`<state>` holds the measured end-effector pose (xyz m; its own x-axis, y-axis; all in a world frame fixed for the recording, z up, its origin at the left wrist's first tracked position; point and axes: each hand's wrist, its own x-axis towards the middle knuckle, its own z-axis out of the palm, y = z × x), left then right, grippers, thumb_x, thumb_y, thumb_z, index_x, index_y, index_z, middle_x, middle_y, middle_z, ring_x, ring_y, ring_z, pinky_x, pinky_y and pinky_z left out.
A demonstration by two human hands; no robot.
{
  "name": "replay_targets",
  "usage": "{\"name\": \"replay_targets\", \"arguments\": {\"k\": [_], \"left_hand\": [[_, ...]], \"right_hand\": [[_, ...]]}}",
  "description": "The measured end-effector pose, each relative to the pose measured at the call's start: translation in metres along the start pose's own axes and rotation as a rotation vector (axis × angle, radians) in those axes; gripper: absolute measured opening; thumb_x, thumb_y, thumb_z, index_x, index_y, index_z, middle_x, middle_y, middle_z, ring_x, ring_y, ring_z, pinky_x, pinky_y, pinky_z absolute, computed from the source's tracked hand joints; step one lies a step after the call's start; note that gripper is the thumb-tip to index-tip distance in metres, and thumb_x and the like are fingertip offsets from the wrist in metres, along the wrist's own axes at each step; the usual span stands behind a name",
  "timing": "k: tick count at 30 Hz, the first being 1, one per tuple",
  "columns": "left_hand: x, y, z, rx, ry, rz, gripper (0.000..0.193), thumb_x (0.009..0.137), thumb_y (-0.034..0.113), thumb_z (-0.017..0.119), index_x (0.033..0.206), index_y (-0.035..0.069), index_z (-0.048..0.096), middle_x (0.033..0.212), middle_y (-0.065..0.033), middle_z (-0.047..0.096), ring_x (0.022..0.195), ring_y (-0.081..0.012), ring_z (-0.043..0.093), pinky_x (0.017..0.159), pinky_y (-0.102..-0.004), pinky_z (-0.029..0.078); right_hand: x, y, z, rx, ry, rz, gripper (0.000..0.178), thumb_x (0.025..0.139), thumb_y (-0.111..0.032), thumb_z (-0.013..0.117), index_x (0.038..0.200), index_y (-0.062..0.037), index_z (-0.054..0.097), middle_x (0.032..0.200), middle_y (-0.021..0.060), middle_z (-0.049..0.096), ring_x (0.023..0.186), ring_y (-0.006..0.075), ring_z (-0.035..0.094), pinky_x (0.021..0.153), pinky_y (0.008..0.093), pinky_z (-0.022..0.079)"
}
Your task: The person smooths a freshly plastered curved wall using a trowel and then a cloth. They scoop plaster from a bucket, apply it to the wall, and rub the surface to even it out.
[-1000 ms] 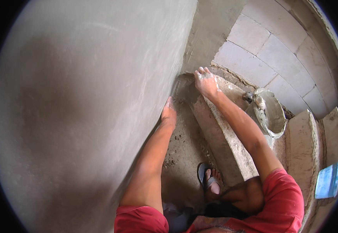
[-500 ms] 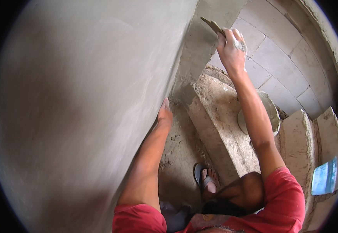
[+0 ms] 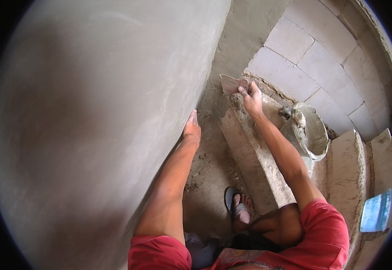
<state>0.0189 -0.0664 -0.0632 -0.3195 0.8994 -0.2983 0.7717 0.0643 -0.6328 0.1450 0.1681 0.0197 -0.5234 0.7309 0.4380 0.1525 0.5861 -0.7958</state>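
Observation:
My right hand is closed on a thin flat scraper smeared with mortar. Its blade is against or just in front of the foot of the narrow plastered wall strip, above the end of a step; contact is hard to tell. My left hand rests at the edge of the large grey plastered wall, fingers stretched along it and nothing visible in them. Part of that hand is hidden against the wall. To the right of my right forearm stands a mortar-coated bucket, with a caked lump at its rim.
Rough concrete steps curve up to the right, beside a wall of pale blocks. A blue and white piece lies on a lower right step. My sandalled foot is on the dusty landing.
My right hand has come down and nearer with the scraper, from high on the wall strip to its foot. More of the bucket shows now. The left hand has hardly moved.

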Motion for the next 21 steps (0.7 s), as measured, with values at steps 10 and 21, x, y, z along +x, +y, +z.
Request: {"name": "replay_targets", "arguments": {"k": [10,21], "left_hand": [[0.006,0.001,0.004,0.029,-0.022,0.041,0.065,0.111,0.032,0.038,0.162,-0.007,0.030,0.176,-0.0161,0.020,0.164,-0.0306,0.015,0.134,-0.0477,0.002],[0.014,0.004,0.007,-0.037,-0.018,0.023,0.070,0.110,0.039,0.040,0.163,-0.005,0.030,0.176,-0.0150,0.020,0.164,-0.0306,0.014,0.134,-0.0477,0.001]], "right_hand": [[0.013,0.000,-0.021,-0.262,0.231,0.124,0.021,0.096,-0.018,0.074,0.110,-0.0044,0.067,0.097,0.0141,0.074,0.090,0.0261,0.070,0.085,0.0402,0.052],[-0.037,-0.044,-0.037,-0.901,-0.030,-0.534,0.018,0.094,-0.001,0.060,0.110,-0.0044,0.069,0.098,0.0162,0.069,0.094,0.0328,0.068,0.088,0.0491,0.054]]}}
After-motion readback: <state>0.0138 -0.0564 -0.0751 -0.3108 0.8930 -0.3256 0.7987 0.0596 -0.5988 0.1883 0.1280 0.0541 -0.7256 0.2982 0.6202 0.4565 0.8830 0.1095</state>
